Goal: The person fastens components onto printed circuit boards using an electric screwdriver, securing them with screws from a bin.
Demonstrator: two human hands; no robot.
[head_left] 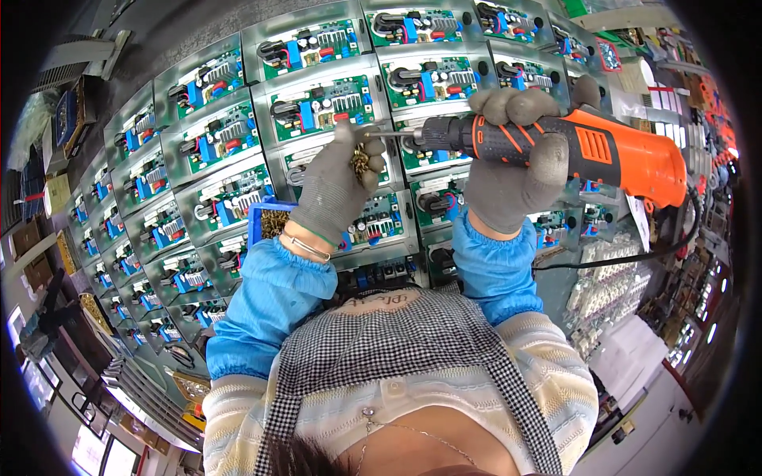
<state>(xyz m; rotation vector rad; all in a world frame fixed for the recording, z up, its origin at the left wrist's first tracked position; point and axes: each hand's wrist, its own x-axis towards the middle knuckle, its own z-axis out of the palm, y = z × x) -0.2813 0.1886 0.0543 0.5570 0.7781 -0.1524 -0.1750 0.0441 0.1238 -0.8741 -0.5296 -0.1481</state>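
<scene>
My right hand (512, 186), in a grey glove, is wrapped round an orange and black electric screwdriver (627, 155). The tool lies level, and its thin bit (395, 134) points left. At the bit's end are the fingertips of my gloved left hand (329, 186); whether a screw sits on the bit is too small to tell. Several brass-coloured screws (361, 165) are gathered in the left hand's curled fingers. Below both hands stand rows of open metal cases (317, 75) with green circuit boards (321, 107) in them.
A blue box (255, 226) of small brass-coloured screws sits beside my left wrist, on the cases. The screwdriver's black cord (627, 261) curves down at the right. Many small white parts (607, 289) lie in rows at the right, near a white sheet (631, 357).
</scene>
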